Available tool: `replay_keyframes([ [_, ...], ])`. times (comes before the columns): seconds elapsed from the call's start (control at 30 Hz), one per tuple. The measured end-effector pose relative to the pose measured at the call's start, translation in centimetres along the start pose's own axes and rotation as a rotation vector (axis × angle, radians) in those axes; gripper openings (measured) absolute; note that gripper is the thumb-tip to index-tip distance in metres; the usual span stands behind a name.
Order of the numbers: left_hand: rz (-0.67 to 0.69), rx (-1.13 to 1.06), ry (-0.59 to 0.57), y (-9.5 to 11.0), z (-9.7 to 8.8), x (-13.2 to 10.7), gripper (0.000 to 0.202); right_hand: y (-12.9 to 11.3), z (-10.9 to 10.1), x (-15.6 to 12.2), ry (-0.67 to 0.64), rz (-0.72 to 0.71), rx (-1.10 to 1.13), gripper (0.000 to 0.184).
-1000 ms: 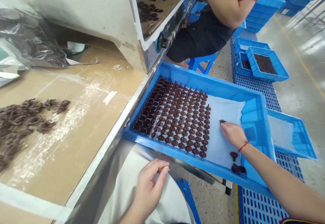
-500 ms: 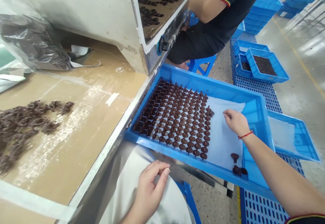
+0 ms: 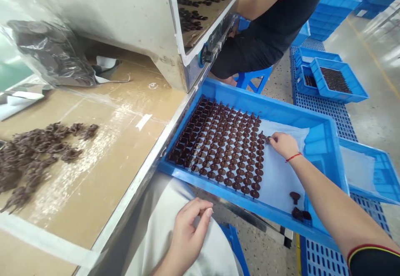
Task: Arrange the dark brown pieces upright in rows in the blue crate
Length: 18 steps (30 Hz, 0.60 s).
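My right hand [image 3: 283, 144], with a red cord at the wrist, reaches over the blue tray [image 3: 339, 159]. Its thumb and fingers are closed at a small dark brown moulded part [image 3: 268, 139] beside the outermost row. Many such parts with round flat ends [image 3: 231, 146] stand in close rows on the white sheet [image 3: 278, 174] lining the tray. A few loose dark parts [image 3: 297, 214] lie in the near right corner. My left hand [image 3: 190, 230] rests over my lap, thumb and forefinger pressed together; whether anything is between them I cannot make out.
On the cardboard-covered table [image 3: 125, 176] lies a heap of brown pieces [image 3: 34, 155] and a clear bag of dark pieces [image 3: 53, 55]. A metal machine [image 3: 118, 13] stands behind. A seated co-worker [image 3: 268, 30] is beyond the tray. Blue crates [image 3: 340, 82] stand at right.
My right hand has moved left to the end of the rows and closed on the small part there. My left hand keeps its pose. The whole view has shifted slightly.
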<state>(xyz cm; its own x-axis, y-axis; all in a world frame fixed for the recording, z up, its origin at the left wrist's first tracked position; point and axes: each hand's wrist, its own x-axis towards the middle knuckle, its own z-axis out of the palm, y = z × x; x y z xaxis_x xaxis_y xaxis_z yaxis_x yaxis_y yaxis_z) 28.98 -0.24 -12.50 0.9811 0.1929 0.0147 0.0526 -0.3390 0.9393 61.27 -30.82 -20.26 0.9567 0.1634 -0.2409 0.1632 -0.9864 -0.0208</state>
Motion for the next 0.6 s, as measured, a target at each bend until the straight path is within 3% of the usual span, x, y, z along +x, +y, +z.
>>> replay_keyframes([
  [0.23, 0.017, -0.007, 0.013, 0.1, 0.0, 0.1, 0.012, 4.0, -0.2, 1.2, -0.096, 0.197, 0.148, 0.024],
  [0.37, 0.042, -0.01, 0.023, 0.1, 0.0, 0.3, 0.011, 6.0, -0.4, 1.5, -0.087, 0.283, 0.244, 0.022],
  [0.6, 0.04, -0.009, 0.015, 0.2, 0.0, 0.3, 0.012, 5.4, 1.6, 1.0, -0.062, 0.282, 0.402, 0.028],
])
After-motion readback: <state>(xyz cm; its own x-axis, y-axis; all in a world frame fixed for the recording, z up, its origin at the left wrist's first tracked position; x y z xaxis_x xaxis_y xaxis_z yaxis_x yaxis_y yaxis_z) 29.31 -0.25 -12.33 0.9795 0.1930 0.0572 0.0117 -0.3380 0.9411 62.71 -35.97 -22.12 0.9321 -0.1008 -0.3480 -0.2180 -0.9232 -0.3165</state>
